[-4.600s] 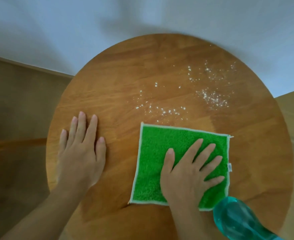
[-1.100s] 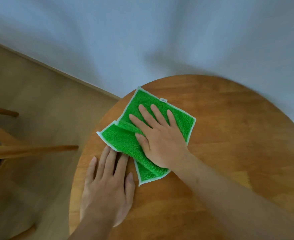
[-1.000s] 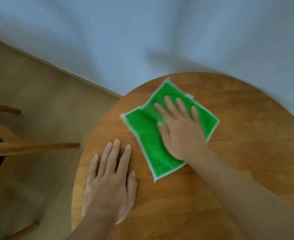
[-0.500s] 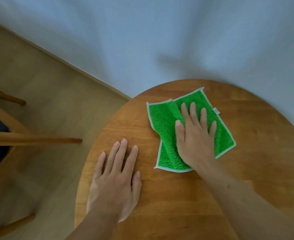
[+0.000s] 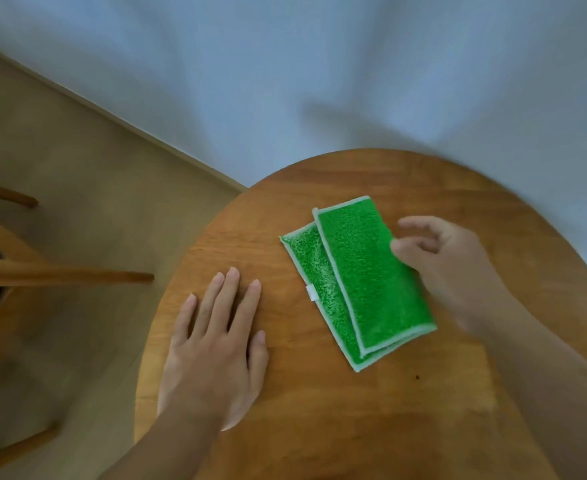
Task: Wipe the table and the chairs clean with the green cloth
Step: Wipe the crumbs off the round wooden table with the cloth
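We have the green cloth lying folded roughly in half on the round table, nearer its far edge than the edge by our body, its long side running diagonally. The upper layer sits offset, so a strip of the lower layer shows along its left side. We judge the fold is there to turn a fresh face outward and to give a thicker pad for the next pass.

Our left hand rests flat near the table's left edge, fingers slightly spread and gripping nothing; it looks like a brace while we lean in. Our right hand is at the cloth's right long edge, fingers loosely curled and apart. It is blurred with motion, so we cannot tell whether the fingertips touch the cloth or hang just over it; nothing is clamped in it as far as we can see.

A wooden chair stands off the table's left edge, not yet touched by the cloth.

A small white tag sticks out from the cloth's left edge. Any print on it is too small to read, and we see no other writing.
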A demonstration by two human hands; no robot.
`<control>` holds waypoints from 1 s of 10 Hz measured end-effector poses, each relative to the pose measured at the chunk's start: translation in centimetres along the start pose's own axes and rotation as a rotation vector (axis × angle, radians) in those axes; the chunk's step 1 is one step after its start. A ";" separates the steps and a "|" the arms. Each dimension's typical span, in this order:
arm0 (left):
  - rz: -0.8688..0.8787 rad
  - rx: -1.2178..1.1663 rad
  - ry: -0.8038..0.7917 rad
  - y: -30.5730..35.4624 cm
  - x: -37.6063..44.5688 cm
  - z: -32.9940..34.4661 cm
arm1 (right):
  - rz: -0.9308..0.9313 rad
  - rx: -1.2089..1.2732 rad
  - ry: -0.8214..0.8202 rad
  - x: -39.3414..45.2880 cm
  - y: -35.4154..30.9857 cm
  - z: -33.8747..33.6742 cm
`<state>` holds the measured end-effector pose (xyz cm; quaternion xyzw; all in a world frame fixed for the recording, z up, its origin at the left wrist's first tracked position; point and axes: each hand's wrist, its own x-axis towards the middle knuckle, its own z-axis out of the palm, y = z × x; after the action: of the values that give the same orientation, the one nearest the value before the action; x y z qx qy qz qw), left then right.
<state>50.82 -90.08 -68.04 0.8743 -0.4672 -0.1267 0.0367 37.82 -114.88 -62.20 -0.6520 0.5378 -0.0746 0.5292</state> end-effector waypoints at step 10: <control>0.012 0.002 0.006 -0.1 0.0 -0.1 | -0.554 -0.429 0.102 -2.8 -1.5 5.6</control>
<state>50.89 -90.06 -68.00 0.8719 -0.4724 -0.1235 0.0379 41.34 -109.46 -62.12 -0.8649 0.3697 -0.1334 0.3124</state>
